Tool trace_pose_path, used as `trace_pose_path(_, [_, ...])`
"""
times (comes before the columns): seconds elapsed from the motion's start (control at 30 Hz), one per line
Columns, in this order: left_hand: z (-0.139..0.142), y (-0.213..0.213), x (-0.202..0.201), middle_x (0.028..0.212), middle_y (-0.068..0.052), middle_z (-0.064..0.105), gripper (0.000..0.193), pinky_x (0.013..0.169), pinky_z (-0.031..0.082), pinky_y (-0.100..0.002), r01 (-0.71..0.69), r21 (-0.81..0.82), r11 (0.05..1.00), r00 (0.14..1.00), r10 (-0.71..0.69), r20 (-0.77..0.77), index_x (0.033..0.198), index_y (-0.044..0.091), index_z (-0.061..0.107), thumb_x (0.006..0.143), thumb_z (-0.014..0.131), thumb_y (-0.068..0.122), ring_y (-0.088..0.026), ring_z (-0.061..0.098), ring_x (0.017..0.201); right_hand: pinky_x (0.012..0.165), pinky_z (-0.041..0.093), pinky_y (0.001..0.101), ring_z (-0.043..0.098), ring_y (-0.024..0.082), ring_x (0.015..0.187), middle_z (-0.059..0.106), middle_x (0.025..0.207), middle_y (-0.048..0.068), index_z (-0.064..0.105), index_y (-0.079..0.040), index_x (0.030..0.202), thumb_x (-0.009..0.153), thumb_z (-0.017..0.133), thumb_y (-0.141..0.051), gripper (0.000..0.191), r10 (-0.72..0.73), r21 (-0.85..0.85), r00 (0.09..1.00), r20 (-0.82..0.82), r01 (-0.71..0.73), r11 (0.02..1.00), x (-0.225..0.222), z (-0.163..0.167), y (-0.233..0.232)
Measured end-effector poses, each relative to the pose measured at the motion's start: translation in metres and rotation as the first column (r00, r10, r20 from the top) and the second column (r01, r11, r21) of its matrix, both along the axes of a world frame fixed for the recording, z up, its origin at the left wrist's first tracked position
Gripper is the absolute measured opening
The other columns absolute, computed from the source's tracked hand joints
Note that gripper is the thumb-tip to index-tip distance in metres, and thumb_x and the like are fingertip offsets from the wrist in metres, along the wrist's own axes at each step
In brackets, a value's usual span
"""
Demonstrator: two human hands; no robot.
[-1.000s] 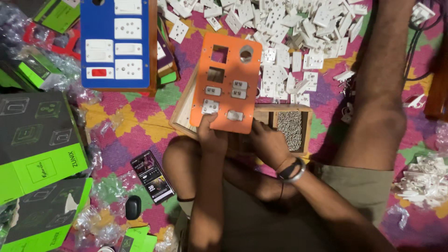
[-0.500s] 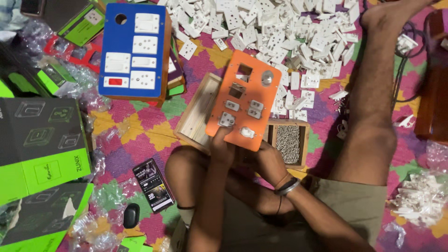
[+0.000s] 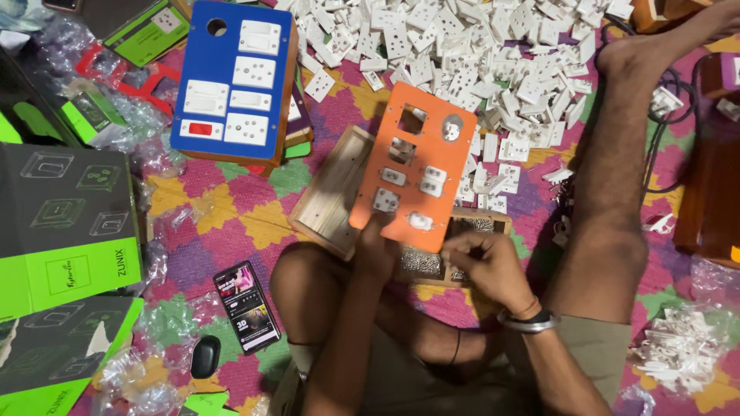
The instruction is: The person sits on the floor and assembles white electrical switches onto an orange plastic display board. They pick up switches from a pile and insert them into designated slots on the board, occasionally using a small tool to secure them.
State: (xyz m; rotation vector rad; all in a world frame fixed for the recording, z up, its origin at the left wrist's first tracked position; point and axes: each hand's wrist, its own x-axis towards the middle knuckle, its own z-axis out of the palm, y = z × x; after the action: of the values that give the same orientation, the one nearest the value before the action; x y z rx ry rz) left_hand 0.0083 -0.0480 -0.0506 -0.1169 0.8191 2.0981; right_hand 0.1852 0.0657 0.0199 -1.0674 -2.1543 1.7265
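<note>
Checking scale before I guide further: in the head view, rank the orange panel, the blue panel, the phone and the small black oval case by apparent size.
1. Blue panel and orange panel: they look alike, and the orange one is tilted, so no ranking.
2. Phone.
3. Black oval case.

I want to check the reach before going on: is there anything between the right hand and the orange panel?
Nothing visible stands between them. The right hand sits just below the lower edge of the orange panel, over the wooden box, with only a narrow gap to the edge. The left hand already touches the panel's lower part.
</note>
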Motion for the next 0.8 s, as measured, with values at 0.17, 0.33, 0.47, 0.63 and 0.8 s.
trace_pose_path(0.17, [-0.01,-0.009,-0.001,0.121,-0.005,0.067,0.041,0.1,0.05,-0.032,0.055,-0.059,0.997,0.997,-0.058,-0.053,0.128,-0.001,0.061,0.088,0.062,0.009,-0.018,0.063,0.114,0.073,0.054,0.0232,0.065,0.007,0.077,0.076,0.084,0.005,0.078,0.002,0.102,0.09,0.077,-0.004,0.013,-0.196,0.022,0.975,-0.105,0.199,0.98,-0.018,0.016,0.015])
trace_pose_path(0.33, [-0.013,-0.007,0.016,0.112,-0.006,0.07,0.03,0.093,0.052,-0.034,-0.009,-0.531,0.848,0.765,-0.336,-0.549,0.114,-0.001,0.07,0.09,0.066,0.016,-0.02,0.066,0.105,0.076,0.051,0.0203,0.064,0.008,0.086,0.071,0.101,0.004,0.078,0.002,0.101,0.091,0.077,-0.005,0.012,-0.316,-0.073,0.898,-0.306,0.309,0.948,-0.049,0.014,0.009])
trace_pose_path(0.47, [-0.007,-0.001,0.025,0.11,-0.005,0.069,0.037,0.09,0.051,-0.031,0.155,-0.329,0.932,0.932,-0.248,-0.263,0.117,-0.001,0.066,0.085,0.065,0.016,-0.017,0.063,0.102,0.055,0.045,0.0224,0.057,0.007,0.07,0.06,0.099,0.0,0.078,0.0,0.096,0.091,0.077,-0.009,0.011,-0.435,-0.125,0.862,-0.26,0.417,0.901,-0.061,0.012,0.004])
trace_pose_path(0.63, [-0.004,-0.002,0.029,0.107,-0.007,0.069,0.037,0.086,0.053,-0.031,0.19,-0.371,0.909,0.915,-0.301,-0.269,0.117,-0.004,0.067,0.086,0.064,0.017,-0.017,0.064,0.098,0.049,0.044,0.0227,0.057,0.007,0.058,0.061,0.088,0.001,0.077,0.001,0.095,0.092,0.076,-0.009,0.011,-0.442,-0.222,0.873,-0.204,0.399,0.89,-0.059,0.012,0.005])
trace_pose_path(0.8, [-0.003,-0.001,0.03,0.106,-0.008,0.069,0.037,0.085,0.054,-0.032,0.214,-0.286,0.934,0.911,-0.297,-0.288,0.119,-0.003,0.065,0.086,0.063,0.015,-0.017,0.065,0.096,0.051,0.046,0.022,0.058,0.006,0.06,0.059,0.088,0.0,0.077,0.001,0.096,0.093,0.076,-0.01,0.012,-0.448,-0.228,0.872,-0.197,0.403,0.886,-0.059,0.005,0.007])
